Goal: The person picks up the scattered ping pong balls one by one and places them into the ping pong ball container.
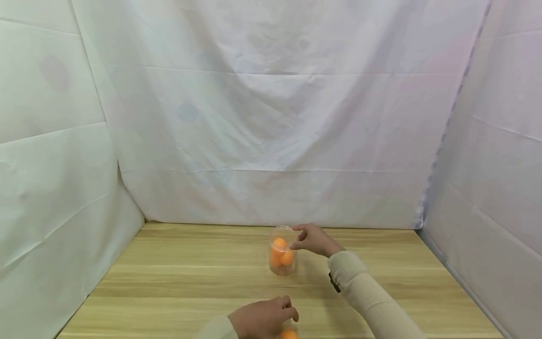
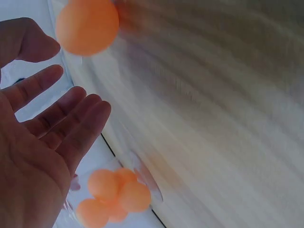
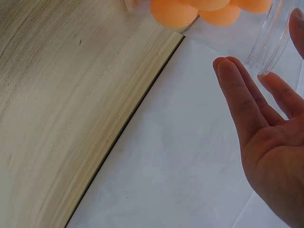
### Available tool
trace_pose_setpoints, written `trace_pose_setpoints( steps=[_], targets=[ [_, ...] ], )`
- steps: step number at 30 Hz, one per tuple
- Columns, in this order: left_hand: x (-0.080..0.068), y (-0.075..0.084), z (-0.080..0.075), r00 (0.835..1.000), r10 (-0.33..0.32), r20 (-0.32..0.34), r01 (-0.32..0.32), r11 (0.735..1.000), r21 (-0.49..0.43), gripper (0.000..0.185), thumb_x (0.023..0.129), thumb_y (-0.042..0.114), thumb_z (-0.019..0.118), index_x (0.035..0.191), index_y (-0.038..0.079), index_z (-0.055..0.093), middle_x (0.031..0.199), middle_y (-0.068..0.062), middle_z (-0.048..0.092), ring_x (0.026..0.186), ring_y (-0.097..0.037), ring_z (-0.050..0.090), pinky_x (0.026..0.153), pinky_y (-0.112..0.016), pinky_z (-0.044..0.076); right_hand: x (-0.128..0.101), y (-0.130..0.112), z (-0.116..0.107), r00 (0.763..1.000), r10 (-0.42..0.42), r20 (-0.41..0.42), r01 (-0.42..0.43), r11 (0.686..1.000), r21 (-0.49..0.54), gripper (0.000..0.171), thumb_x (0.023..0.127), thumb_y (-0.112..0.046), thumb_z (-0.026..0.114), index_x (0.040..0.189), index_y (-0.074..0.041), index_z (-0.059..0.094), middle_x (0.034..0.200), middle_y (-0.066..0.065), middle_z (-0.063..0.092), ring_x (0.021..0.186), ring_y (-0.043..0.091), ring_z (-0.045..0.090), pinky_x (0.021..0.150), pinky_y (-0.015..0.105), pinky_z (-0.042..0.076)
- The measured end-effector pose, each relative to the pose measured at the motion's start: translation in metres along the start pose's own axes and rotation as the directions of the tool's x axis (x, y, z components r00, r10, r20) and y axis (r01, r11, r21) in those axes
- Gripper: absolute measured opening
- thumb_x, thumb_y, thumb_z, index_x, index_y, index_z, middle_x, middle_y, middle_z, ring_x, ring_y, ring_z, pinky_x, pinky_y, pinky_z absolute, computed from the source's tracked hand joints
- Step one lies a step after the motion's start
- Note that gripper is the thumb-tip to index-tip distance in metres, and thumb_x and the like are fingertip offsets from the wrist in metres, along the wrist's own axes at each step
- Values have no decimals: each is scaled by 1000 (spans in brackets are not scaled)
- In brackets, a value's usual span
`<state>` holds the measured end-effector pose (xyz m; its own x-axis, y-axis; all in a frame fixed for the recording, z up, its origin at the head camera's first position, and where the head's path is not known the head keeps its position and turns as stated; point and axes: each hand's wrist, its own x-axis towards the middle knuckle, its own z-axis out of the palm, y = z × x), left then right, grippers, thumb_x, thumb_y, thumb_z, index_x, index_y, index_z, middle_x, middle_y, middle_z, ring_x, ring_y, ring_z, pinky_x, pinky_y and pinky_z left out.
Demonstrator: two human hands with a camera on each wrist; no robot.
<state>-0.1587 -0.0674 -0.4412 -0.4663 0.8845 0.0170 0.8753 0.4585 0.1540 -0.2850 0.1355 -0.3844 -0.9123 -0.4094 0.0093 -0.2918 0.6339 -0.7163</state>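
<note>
A clear plastic jar (image 1: 275, 271) stands upright on the table, with several orange balls (image 1: 287, 257) inside. My right hand (image 1: 315, 240) holds its rim from the right side, thumb at the near edge and index finger at the far edge. In the right wrist view the other fingers (image 3: 232, 80) extend beside the jar. Closer to me, my left hand (image 1: 264, 318) hovers low over the table with loosely bent fingers and nothing in them. Just by its thumb lies a single orange ball (image 2: 88, 26), partly cut off at the bottom of the head view.
The wood-grain table (image 1: 190, 273) is enclosed by white cloth at the back (image 1: 271, 141) and on both sides. The jar stands toward the table's back edge. A dark band (image 1: 334, 282) shows at my right wrist, beneath the light sleeve (image 1: 372, 301).
</note>
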Motion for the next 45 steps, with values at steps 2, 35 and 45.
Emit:
trace_pose_setpoints(
  steps=[2, 35, 45],
  targets=[
    [1, 0, 2, 1000, 27, 11, -27, 1000, 5, 30, 92, 38, 61, 117, 21, 59, 103, 9, 53, 80, 7, 45, 66, -2, 36, 1, 1, 0, 1000, -9, -1, 9, 1000, -5, 58, 81, -20, 76, 133, -4, 55, 103, 13, 67, 92, 22, 64, 78, 41, 54],
    [12, 8, 16, 991, 124, 45, -122, 991, -45, 20, 96, 37, 54, 103, 19, 61, 95, 10, 53, 74, 9, 40, 65, 0, 32, -3, 1, -4, 1000, -27, 14, 27, 1000, 2, 61, 81, -19, 76, 134, 0, 52, 96, 12, 67, 86, 19, 64, 76, 39, 54],
    [9, 8, 5, 998, 34, 54, -33, 999, -16, 24, 91, 38, 62, 109, 21, 64, 98, 12, 54, 77, 8, 43, 68, -1, 36, -3, 1, -2, 1000, -9, 2, 9, 1000, -22, 61, 81, -21, 76, 134, -2, 54, 99, 12, 66, 90, 22, 64, 78, 41, 54]
  ],
)
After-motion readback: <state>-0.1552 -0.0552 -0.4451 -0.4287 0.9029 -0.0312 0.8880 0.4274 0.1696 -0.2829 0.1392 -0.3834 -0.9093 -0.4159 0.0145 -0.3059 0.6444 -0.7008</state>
